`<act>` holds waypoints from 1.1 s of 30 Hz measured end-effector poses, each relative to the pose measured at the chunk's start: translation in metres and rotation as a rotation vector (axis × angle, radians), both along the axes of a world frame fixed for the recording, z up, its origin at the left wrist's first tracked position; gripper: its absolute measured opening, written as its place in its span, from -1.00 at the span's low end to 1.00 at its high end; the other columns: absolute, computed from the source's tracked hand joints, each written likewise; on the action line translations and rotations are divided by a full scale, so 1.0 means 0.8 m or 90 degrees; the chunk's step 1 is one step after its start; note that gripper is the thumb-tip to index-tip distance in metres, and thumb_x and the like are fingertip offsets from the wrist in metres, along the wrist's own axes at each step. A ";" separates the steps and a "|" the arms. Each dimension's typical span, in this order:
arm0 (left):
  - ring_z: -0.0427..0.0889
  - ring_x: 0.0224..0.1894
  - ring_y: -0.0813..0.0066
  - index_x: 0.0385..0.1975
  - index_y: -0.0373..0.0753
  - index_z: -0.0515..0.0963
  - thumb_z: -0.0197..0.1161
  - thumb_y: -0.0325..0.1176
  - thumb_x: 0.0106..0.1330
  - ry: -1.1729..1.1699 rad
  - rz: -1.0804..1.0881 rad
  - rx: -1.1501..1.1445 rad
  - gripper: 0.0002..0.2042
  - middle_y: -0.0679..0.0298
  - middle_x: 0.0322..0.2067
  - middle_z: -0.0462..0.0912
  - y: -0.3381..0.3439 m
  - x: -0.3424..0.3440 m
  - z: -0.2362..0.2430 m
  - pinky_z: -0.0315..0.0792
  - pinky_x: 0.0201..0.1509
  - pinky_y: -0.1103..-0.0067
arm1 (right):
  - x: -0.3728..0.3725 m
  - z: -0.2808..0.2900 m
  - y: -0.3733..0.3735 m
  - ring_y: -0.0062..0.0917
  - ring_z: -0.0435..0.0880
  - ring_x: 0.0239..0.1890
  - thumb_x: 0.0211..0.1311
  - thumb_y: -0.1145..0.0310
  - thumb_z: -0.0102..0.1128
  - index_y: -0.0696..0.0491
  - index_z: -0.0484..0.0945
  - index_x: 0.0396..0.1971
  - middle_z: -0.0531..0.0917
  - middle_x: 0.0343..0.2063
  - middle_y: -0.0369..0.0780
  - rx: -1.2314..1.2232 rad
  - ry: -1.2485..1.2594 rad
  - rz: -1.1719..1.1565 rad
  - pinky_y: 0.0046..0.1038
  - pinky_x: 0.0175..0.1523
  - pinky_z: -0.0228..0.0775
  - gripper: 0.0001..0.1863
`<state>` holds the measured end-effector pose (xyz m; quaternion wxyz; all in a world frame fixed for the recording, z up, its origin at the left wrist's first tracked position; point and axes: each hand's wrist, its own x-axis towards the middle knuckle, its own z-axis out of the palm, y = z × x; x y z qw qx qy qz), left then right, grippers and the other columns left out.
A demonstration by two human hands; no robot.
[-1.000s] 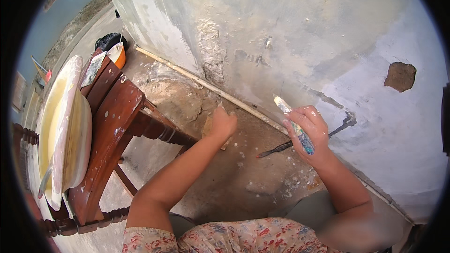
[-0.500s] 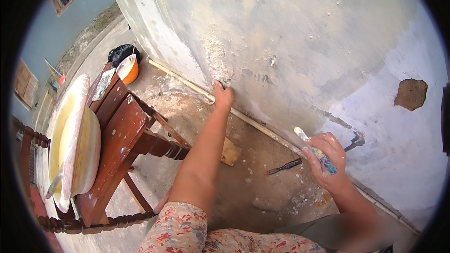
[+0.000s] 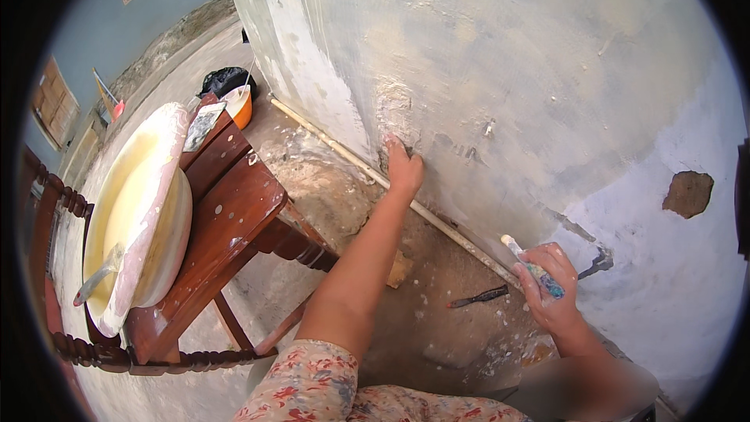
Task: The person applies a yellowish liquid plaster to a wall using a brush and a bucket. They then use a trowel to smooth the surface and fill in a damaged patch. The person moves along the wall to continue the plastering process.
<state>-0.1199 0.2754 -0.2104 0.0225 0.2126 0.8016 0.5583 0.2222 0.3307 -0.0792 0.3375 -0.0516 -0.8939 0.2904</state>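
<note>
My left hand [image 3: 405, 167] reaches to the foot of the plastered wall [image 3: 484, 55], against a rough whitish patch [image 3: 394, 101]. Its fingers are bent in; whatever they hold is hidden from here. In my right hand [image 3: 551, 277], close to the wall's lower part, is a short paint-smeared handle [image 3: 544, 278] with a whitish end pointing up and left. The fingers wrap round it. On the floor, left of that hand, lies a slim dark tool [image 3: 478, 297] with an orange tip.
A pale basin [image 3: 168, 266] with a grey-bladed tool [image 3: 101, 272] in it rests tilted on a paint-spotted wooden chair [image 3: 242, 203] at left. Behind stand an orange bucket [image 3: 244, 113] and a black bag [image 3: 226, 80]. A pale pipe [image 3: 344, 151] runs along the wall's foot.
The view has shifted, so the chair, basin and wall patch appear further right. My left hand stays by the same patch, and my right hand keeps its grip on the handle.
</note>
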 end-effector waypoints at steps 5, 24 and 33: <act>-0.07 0.49 -0.14 0.39 -0.57 -0.07 -0.02 -0.43 0.21 0.064 -0.056 -0.027 -0.27 -0.32 0.40 -0.02 -0.015 0.016 -0.016 -0.17 0.55 0.35 | -0.008 -0.008 -0.005 -0.25 0.55 -0.38 0.01 0.65 0.33 0.20 0.57 -0.32 0.58 -0.40 -0.09 0.006 -0.013 0.012 -0.36 -0.25 0.39 -0.80; 0.21 0.42 0.04 0.27 -0.38 0.36 -0.06 -0.30 0.27 -0.006 -0.102 0.086 -0.45 -0.16 0.37 0.21 -0.050 0.002 -0.038 0.13 0.44 0.42 | -0.035 -0.015 -0.029 -0.29 0.59 -0.33 0.02 0.68 0.35 0.19 0.59 -0.30 0.61 -0.38 -0.10 0.026 -0.064 0.057 -0.41 -0.19 0.41 -0.79; 0.51 0.18 -0.08 0.13 -0.38 0.49 0.15 -0.33 0.26 0.036 -0.175 -0.475 -0.56 -0.10 0.16 0.49 -0.123 0.082 0.025 0.41 0.22 0.23 | -0.095 -0.033 -0.034 -0.24 0.62 -0.26 0.07 0.66 0.33 0.20 0.59 -0.20 0.61 -0.31 -0.06 0.088 -0.006 0.057 -0.35 -0.13 0.45 -0.75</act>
